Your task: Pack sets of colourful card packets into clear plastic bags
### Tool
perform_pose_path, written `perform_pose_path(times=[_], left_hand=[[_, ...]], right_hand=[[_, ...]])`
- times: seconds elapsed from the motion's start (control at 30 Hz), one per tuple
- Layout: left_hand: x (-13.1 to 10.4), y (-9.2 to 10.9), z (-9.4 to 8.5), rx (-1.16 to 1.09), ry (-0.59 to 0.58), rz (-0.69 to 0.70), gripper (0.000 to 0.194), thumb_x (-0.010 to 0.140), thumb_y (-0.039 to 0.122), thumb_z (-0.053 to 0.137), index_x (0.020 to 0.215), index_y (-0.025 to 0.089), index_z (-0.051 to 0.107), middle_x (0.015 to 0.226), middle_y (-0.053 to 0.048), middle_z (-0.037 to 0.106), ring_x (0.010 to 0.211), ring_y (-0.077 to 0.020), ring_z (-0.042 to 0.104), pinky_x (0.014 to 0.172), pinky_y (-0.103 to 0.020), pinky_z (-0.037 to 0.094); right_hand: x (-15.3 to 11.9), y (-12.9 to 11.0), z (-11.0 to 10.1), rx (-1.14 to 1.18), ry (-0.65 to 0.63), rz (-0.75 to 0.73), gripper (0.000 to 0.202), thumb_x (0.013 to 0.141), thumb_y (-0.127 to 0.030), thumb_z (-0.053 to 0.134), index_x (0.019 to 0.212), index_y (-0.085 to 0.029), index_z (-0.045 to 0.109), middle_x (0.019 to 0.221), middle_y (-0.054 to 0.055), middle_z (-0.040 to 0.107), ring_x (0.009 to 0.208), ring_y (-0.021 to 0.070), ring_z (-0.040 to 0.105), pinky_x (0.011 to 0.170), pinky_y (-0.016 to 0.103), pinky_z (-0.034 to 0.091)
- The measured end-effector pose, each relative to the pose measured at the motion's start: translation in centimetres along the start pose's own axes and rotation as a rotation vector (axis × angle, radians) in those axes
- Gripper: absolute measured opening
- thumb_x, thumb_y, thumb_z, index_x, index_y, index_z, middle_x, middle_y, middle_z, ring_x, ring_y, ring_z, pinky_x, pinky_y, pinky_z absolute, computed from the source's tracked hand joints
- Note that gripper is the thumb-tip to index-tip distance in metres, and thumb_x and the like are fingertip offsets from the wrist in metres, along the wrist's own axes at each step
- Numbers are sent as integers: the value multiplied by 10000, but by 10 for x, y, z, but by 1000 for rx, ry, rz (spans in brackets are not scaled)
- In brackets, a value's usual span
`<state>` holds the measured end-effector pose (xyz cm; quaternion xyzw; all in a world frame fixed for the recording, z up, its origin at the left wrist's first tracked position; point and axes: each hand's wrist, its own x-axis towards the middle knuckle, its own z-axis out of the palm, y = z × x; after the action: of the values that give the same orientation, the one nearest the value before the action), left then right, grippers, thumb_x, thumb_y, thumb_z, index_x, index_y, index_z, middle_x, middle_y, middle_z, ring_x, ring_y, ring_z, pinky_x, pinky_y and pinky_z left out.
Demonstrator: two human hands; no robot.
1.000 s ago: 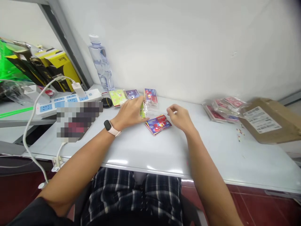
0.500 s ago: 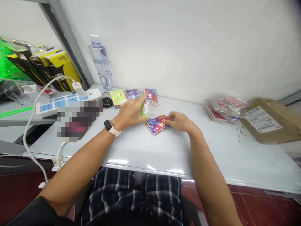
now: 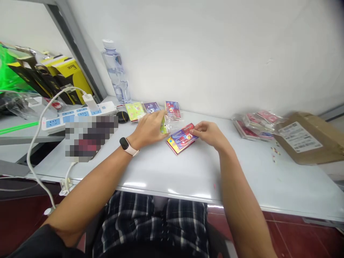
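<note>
My right hand (image 3: 208,133) pinches the right end of a blue and red printed card (image 3: 184,137). That card overlaps a small stack of cards on the table, and a yellow card (image 3: 173,144) shows on top of the stack. Left of it, my left hand (image 3: 152,127), with a pink-banded watch on the wrist, curls around a green card pack (image 3: 163,128) with clear plastic at its edge. Most of that pack is hidden by the hand. Behind the hand lie another green pack (image 3: 134,111), a purple pack (image 3: 152,107) and a red and blue pack (image 3: 172,109).
At the right are plastic-wrapped card packs (image 3: 254,125) and a cardboard box (image 3: 313,138), with small bits (image 3: 275,150) beside them. A water bottle (image 3: 116,73), a black round object (image 3: 122,116) and a power strip (image 3: 77,116) with cables stand left. The wall (image 3: 193,53) borders the table's back.
My right hand has moved slightly right and away from me, sliding the blue and red card off the stack and uncovering the yellow card. My left hand stays in place.
</note>
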<state>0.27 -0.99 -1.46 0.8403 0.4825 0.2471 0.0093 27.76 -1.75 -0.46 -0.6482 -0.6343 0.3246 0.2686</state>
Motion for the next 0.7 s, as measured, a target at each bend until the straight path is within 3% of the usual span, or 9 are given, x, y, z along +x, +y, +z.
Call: perform_pose_path(times=[0.2,0.3,0.4,0.47,0.53,0.7], left_hand=[[-1,0,0,22,1,-11,604,887,361,709,1422,152,524,1382,-165,696,1260,-371,681,1044,-494,548],[-1,-1,0,35,-10,-15,602,905,342,682,1444,130,518,1358,-174,705,1241,-373,688,1023,-495,554],[-1,-1,0,40,-19,-29,622,903,333,679,1467,133,508,1364,-169,704,1242,-376,689,1023,-501,554],[-1,0,1,41,-17,-39,623,905,324,673,1478,145,504,1396,-163,693,1255,-375,685,1037,-507,549],[-1,0,1,41,-16,-46,645,906,338,685,1493,151,494,1408,-163,690,1261,-378,683,1034,-511,550],[-2,2,1,22,29,-41,716,920,458,716,1522,159,469,1424,-168,688,1228,-392,699,984,-499,557]], right_hand=[[-3,-1,-6,140,8,0,331,765,-468,853,839,-189,690,891,59,776,542,99,519,547,283,392],[-2,-1,-8,279,21,-22,333,757,-458,864,819,-205,657,750,16,738,474,90,501,495,267,379],[0,-3,-7,511,163,-121,404,718,-486,899,806,-228,601,622,-31,672,440,105,526,471,264,416],[2,-5,-5,671,310,-239,452,711,-520,908,827,-245,567,631,-48,668,449,117,563,484,271,463],[3,-7,-1,763,374,-334,472,742,-553,892,868,-260,544,682,-48,692,491,138,628,521,287,519],[1,-12,16,687,240,-348,484,785,-596,866,894,-269,526,727,-41,734,537,175,710,538,303,570]])
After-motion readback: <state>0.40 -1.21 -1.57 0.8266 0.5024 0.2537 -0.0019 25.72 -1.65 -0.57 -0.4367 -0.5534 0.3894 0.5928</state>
